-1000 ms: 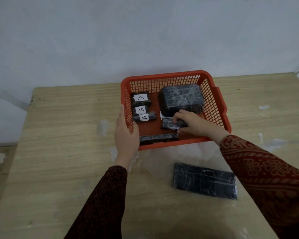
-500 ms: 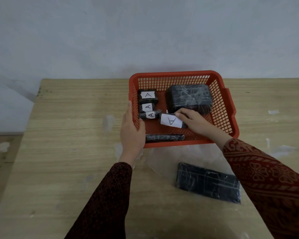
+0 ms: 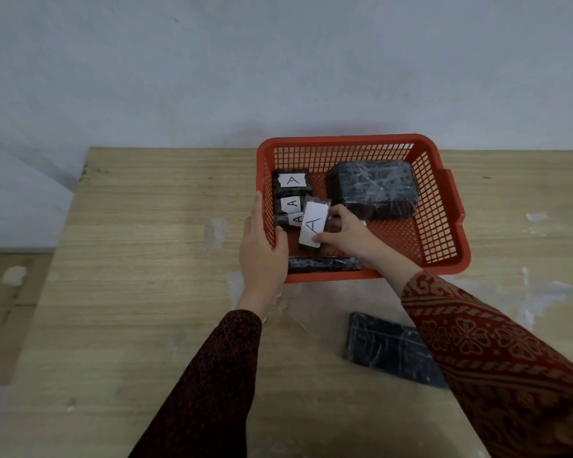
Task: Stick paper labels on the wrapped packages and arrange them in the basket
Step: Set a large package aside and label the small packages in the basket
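Observation:
A red plastic basket (image 3: 445, 206) stands on the wooden table. My left hand (image 3: 262, 249) grips its left wall near the front corner. My right hand (image 3: 348, 234) is inside the basket and holds a small black wrapped package with a white "A" label (image 3: 314, 223), turned lengthwise. To its left, three small labelled packages (image 3: 291, 201) lie in a column. A big black wrapped package (image 3: 374, 188) fills the back right. One thin long package (image 3: 323, 264) lies along the front wall. Another flat dark package (image 3: 391, 350) rests on the table, partly under my right sleeve.
A clear plastic sheet (image 3: 328, 299) lies on the table in front of the basket. The table's left edge (image 3: 76, 200) drops to the floor, and a pale wall rises just behind the basket.
My right hand turned the small package over so its "A" label shows, then rotated it from lying crosswise to lengthwise, closer to the labelled column. My left hand kept its hold on the basket.

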Demonstrator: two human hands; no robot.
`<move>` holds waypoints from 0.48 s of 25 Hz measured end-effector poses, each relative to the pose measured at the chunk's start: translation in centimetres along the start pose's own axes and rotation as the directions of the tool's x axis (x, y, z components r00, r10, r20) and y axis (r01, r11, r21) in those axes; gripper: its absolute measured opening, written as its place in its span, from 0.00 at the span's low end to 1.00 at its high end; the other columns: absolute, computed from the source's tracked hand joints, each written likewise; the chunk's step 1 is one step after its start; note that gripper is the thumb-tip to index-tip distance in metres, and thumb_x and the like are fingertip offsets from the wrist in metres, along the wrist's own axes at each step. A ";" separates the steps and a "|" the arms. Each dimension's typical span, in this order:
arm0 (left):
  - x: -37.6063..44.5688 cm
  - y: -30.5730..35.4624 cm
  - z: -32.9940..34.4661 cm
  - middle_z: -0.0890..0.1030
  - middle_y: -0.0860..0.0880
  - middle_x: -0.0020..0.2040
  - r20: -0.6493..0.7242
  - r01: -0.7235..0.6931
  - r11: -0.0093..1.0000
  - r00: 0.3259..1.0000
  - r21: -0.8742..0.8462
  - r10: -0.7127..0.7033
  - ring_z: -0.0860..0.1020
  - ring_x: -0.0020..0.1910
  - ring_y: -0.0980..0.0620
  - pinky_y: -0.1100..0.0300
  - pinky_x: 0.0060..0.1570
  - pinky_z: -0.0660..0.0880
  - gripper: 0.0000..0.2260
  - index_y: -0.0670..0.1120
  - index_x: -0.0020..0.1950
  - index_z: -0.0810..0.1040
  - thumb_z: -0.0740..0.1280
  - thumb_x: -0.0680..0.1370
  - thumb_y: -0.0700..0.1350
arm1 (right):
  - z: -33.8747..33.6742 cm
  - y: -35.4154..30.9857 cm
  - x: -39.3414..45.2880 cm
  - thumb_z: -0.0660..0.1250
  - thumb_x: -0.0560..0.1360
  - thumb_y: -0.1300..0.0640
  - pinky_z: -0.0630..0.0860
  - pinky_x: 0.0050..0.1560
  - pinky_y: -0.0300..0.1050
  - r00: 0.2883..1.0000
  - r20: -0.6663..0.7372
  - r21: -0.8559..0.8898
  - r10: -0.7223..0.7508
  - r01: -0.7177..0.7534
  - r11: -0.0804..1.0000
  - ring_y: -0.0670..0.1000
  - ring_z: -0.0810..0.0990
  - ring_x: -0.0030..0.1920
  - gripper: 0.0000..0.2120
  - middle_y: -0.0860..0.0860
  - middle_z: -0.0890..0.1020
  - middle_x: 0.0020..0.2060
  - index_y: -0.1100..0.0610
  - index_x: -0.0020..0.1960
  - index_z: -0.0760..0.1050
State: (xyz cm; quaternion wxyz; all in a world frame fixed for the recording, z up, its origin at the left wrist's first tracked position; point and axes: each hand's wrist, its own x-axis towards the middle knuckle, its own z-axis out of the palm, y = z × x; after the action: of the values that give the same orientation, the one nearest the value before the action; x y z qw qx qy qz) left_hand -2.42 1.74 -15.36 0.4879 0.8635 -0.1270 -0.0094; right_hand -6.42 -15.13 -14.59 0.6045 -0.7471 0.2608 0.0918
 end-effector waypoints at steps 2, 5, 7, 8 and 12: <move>0.0 0.0 0.0 0.66 0.58 0.60 -0.003 0.000 1.000 1.000 -0.003 0.000 0.58 0.53 0.85 0.88 0.49 0.57 0.28 0.48 0.77 0.57 0.62 0.78 0.40 | 0.5 0.2 0.3 0.73 0.69 0.64 0.77 0.59 0.55 1.000 -0.020 0.027 0.020 -0.019 0.999 0.56 0.78 0.59 0.24 0.57 0.79 0.59 0.54 0.60 0.67; 0.0 0.0 -0.1 0.66 0.58 0.60 0.000 0.005 1.000 1.000 -0.004 -0.005 0.59 0.53 0.85 0.87 0.48 0.58 0.28 0.48 0.77 0.57 0.62 0.78 0.40 | 1.2 0.3 0.5 0.71 0.72 0.58 0.75 0.54 0.40 0.999 -0.038 0.035 0.018 -0.017 0.999 0.50 0.78 0.58 0.18 0.52 0.80 0.58 0.53 0.61 0.72; 0.0 0.1 -0.1 0.66 0.58 0.60 0.003 0.015 1.000 1.000 0.001 -0.015 0.59 0.52 0.85 0.87 0.47 0.57 0.28 0.49 0.77 0.57 0.62 0.78 0.40 | 1.2 0.4 0.7 0.71 0.72 0.57 0.75 0.42 0.30 0.995 -0.086 0.056 0.043 -0.038 0.998 0.46 0.80 0.51 0.14 0.52 0.82 0.55 0.55 0.57 0.75; 0.0 0.1 -0.1 0.66 0.58 0.60 0.005 0.018 1.000 1.000 0.001 -0.018 0.59 0.52 0.85 0.87 0.47 0.57 0.28 0.49 0.77 0.56 0.62 0.78 0.40 | 1.1 0.6 0.8 0.72 0.72 0.59 0.76 0.39 0.29 0.993 -0.092 0.098 0.075 -0.066 0.993 0.47 0.81 0.50 0.15 0.55 0.82 0.55 0.57 0.57 0.75; 0.0 0.1 -0.1 0.65 0.59 0.60 0.008 0.018 1.000 1.000 0.000 -0.018 0.59 0.54 0.84 0.87 0.49 0.57 0.29 0.50 0.77 0.56 0.62 0.78 0.40 | 1.0 0.8 0.7 0.75 0.69 0.57 0.80 0.46 0.43 0.985 -0.110 0.033 0.130 -0.127 0.991 0.52 0.82 0.49 0.14 0.55 0.83 0.50 0.57 0.52 0.75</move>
State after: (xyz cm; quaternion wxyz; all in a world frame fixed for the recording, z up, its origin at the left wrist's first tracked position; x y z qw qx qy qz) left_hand -2.42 1.81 -15.26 0.4872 0.8646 -0.1214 -0.0172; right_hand -6.07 -14.49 -15.84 0.5914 -0.7248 0.3429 0.0854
